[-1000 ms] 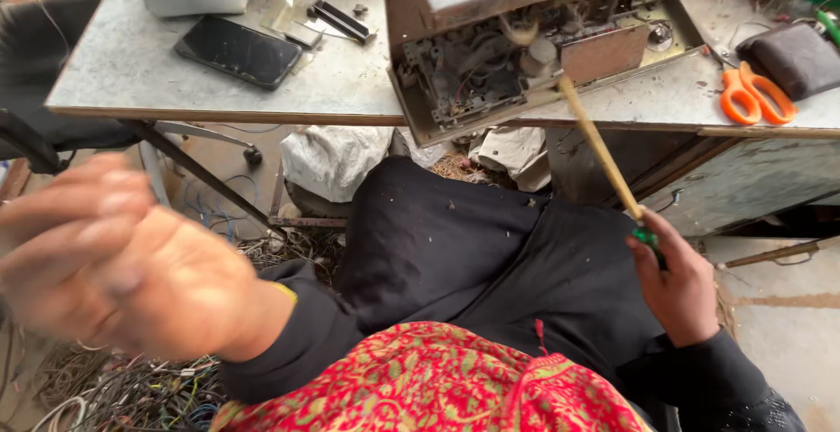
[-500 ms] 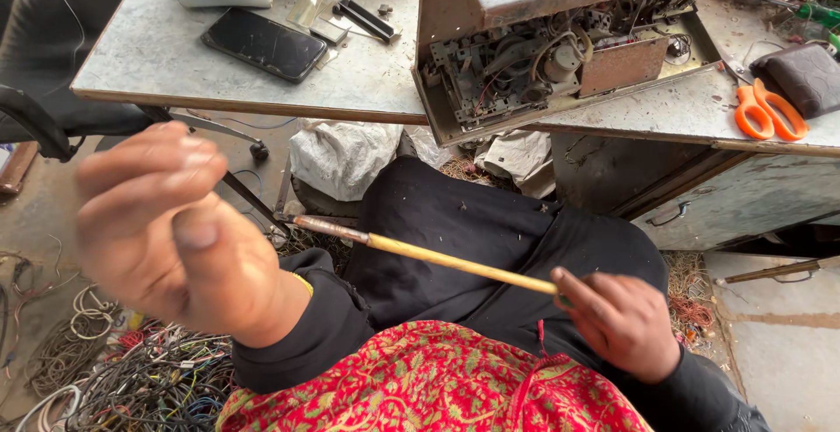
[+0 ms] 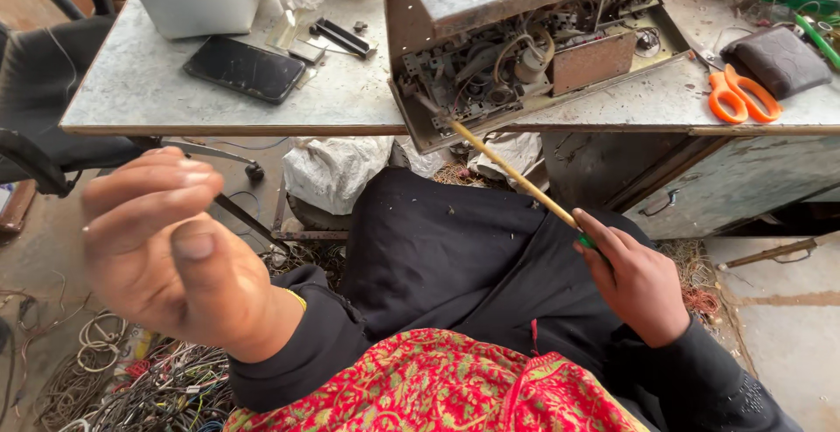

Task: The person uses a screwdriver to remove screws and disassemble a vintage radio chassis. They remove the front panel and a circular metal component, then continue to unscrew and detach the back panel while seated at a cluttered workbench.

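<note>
The right hand point(image 3: 637, 285) grips the green-handled end of a long yellow stick point(image 3: 516, 176), fingers curled tight around it with the thumb laid along the shaft. Half a second ago this stick lay almost level across the lap, its far tip near the raised left hand; now it has swung up and away, and its tip touches the front lower edge of the opened metal device point(image 3: 525, 56) that stands on the table point(image 3: 350, 104) ahead of the right hand. A second ago the stick also pointed at the device, but steeper, reaching further into the exposed wiring.

The left hand point(image 3: 171, 252) is lifted close to the camera, fingers bent loosely inward and the thumb forward; it holds nothing that can be seen. It sits slightly lower and more to the left than half a second ago, and no longer has the stick's tip beside it.

Beyond the left hand, on the table, lies a dark phone point(image 3: 245, 69), face up, with a small black bar-shaped part point(image 3: 341, 36) just past it. Well off to the right of the right hand lie orange-handled scissors point(image 3: 739, 95) and, beside them, a dark pouch point(image 3: 779, 57). Below the left hand, on the floor, spreads a tangle of wires point(image 3: 149, 388). The view has shifted a little between frames, so the table now sits more fully in sight.
</note>
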